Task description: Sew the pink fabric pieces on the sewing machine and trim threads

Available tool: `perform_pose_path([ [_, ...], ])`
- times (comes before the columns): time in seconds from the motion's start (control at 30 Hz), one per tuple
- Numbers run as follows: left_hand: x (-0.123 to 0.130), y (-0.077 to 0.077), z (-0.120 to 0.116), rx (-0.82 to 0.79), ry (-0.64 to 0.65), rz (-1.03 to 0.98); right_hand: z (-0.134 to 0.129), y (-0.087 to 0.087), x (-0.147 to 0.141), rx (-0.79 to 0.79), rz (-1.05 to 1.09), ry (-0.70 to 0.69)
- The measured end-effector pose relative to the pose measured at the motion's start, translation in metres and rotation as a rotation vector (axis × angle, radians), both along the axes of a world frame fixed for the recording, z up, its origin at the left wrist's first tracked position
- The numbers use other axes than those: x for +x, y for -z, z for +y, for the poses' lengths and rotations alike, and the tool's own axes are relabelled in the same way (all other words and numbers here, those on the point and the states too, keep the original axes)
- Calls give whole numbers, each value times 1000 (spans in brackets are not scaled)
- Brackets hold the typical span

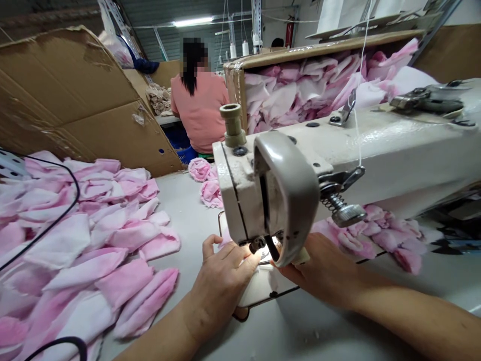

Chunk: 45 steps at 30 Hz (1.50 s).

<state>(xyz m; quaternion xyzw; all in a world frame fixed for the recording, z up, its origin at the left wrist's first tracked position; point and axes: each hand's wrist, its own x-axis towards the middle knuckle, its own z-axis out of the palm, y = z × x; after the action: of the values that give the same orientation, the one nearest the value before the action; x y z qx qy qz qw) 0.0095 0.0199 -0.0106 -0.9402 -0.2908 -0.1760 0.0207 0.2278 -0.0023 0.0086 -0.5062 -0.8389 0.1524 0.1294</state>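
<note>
A cream industrial sewing machine [278, 170] fills the right of the view, its head and needle area low between my hands. My left hand [221, 286] rests flat on a white and pink fabric piece [263, 283] just left of the presser foot [257, 244]. My right hand [319, 265] lies on the same fabric from the right, fingers reaching under the machine's head. The head hides the needle's tip and part of the fabric. Neither hand visibly closes around anything, though both press on the cloth.
Stacks of pink-and-white fabric pieces [82, 235] lie on the grey table [180, 215] to the left, and more [372, 233] lie behind the machine. A cardboard bin [323, 90] holds more fabric. A seated co-worker in a pink shirt [199, 113] faces away beyond cardboard sheets.
</note>
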Motion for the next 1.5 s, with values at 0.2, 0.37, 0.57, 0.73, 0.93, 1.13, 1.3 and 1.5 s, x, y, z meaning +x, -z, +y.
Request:
perform_pose_path([
  [0.2, -4, 10, 1, -69, -20, 29, 0, 7, 2, 70, 43, 5],
  [0.37, -5, 10, 2, -83, -27, 35, 0, 12, 4, 167, -2, 3],
  [0.57, -6, 8, 3, -113, -41, 53, 1, 21, 6, 242, -44, 1],
  [0.73, -5, 10, 5, -52, -20, 10, 2, 21, 6, 210, 12, -23],
  [0.93, -3, 1, 6, 44, 11, -130, 4, -8, -2, 19, -87, 33],
  [1.13, 0, -8, 5, 58, 24, -188, 3, -42, 32, -4, -229, 109],
  [1.3, 1, -1, 6, 39, -3, -231, -15, -56, 99, 107, -296, 276],
  [1.5, 1, -14, 5, 77, 70, -193, -37, -55, 120, 70, -527, 369],
])
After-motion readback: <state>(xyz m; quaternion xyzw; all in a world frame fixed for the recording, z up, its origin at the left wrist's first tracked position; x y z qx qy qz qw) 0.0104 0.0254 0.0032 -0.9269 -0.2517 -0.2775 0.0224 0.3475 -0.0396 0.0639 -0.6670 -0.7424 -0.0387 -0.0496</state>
